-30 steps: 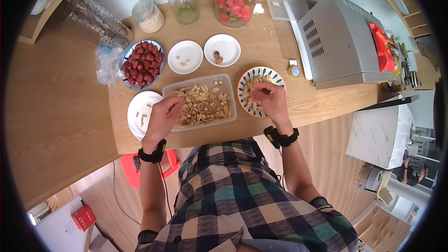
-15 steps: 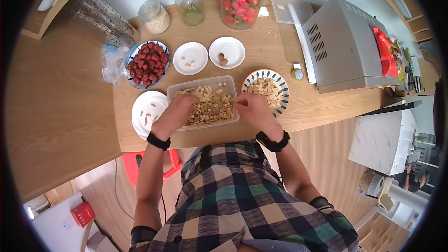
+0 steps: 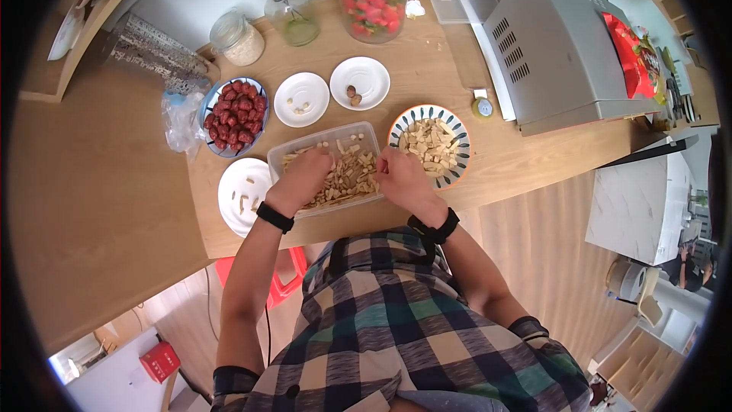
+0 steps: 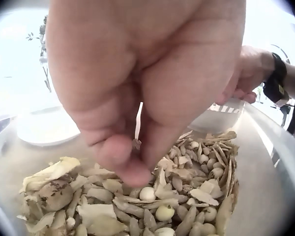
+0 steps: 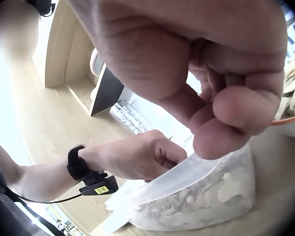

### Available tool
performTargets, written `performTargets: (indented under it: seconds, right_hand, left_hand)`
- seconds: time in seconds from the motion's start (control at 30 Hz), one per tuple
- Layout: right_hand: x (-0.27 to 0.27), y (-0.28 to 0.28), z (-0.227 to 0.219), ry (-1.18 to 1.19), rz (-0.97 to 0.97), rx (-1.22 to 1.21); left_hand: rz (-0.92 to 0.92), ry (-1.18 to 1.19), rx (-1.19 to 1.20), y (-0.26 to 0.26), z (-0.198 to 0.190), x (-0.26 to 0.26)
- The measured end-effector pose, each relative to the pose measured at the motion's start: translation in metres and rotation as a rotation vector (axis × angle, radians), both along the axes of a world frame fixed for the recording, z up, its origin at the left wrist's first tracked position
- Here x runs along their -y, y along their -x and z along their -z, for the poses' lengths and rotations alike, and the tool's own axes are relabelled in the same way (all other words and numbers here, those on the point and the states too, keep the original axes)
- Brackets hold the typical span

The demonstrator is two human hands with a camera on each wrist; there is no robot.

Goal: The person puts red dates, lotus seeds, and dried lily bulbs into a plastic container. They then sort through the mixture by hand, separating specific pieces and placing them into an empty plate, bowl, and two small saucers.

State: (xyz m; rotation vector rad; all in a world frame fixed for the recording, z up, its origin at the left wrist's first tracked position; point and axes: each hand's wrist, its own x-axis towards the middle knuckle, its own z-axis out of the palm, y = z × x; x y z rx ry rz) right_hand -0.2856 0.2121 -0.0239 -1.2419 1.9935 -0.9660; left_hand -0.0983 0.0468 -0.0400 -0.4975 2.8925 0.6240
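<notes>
My left hand (image 3: 306, 175) is over the left part of a clear plastic container (image 3: 272, 159) that holds a mix of pale dried slices (image 4: 98, 219) and round whitish beads (image 4: 147, 193). In the left wrist view its fingertips (image 4: 137, 177) come together right at the top of the mix; I cannot tell whether they pinch a piece. My right hand (image 3: 408, 181) is at the container's right rim, thumb and fingertips (image 5: 221, 140) curled together with nothing showing between them. Beside it stands a plate with a leaf-patterned rim (image 3: 462, 141), bearing more pale slices (image 3: 431, 145).
Left of the container lies a white plate (image 3: 231, 183) with a few slices. Behind are a plate of red dates (image 3: 236, 118), a white saucer (image 3: 290, 91) of beads and another saucer (image 3: 374, 72) with two brown nuts. Farther back stand jars, strawberries (image 3: 374, 0) and a grey appliance (image 3: 553, 46).
My right hand has moved left from over the patterned plate to the container's right rim, its fingers closing together. My left hand has moved right, farther over the mix.
</notes>
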Motion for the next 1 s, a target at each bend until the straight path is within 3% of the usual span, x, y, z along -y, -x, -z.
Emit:
performTargets:
  seconds: [0.03,0.1,0.23,0.3,0.33,0.4,0.53,0.6,0.7,0.83,0.9,1.0]
  right_hand:
    - [0.0,0.0,0.0,-0.001,0.003,0.003]
    - [0.0,-0.001,-0.001,0.01,0.019,0.037]
    - [-0.001,0.001,-0.002,0.024,0.012,0.059]
    - [-0.002,0.001,-0.004,0.034,0.017,0.116]
    - [-0.002,0.001,-0.001,0.033,0.027,0.114]
    - [-0.003,0.001,0.009,0.011,0.001,0.062]
    - [-0.004,-0.001,0.01,0.032,-0.003,0.086]
    - [-0.005,-0.003,0.011,0.12,0.016,0.076]
    - [-0.005,-0.003,0.017,0.101,-0.024,-0.011]
    - [-0.007,-0.003,0.012,0.128,0.018,0.077]
    - [-0.007,-0.003,0.012,0.121,0.006,0.079]
    - [-0.005,-0.003,0.013,0.061,0.002,0.116]
  left_hand:
    - [0.003,-0.001,0.003,0.0,-0.006,-0.002]
    - [-0.168,-0.141,-0.098,-0.001,-0.026,-0.007]
    - [-0.193,-0.108,-0.157,-0.009,-0.037,-0.007]
    - [-0.387,-0.372,-0.092,-0.005,-0.062,-0.011]
    - [-0.376,-0.374,-0.091,0.0,-0.068,-0.013]
    - [-0.568,-0.597,-0.284,0.011,-0.078,-0.02]
    - [-0.437,-0.688,-0.339,0.066,-0.097,-0.024]
    - [-0.186,-0.591,-0.391,0.097,-0.098,-0.028]
    - [-0.05,-0.53,-0.341,0.125,-0.107,-0.035]
    - [-0.049,-0.43,-0.481,0.105,-0.1,-0.022]
    - [-0.22,-0.373,-0.255,0.075,-0.111,-0.015]
    - [-0.228,-0.205,-0.118,0.022,-0.088,-0.006]
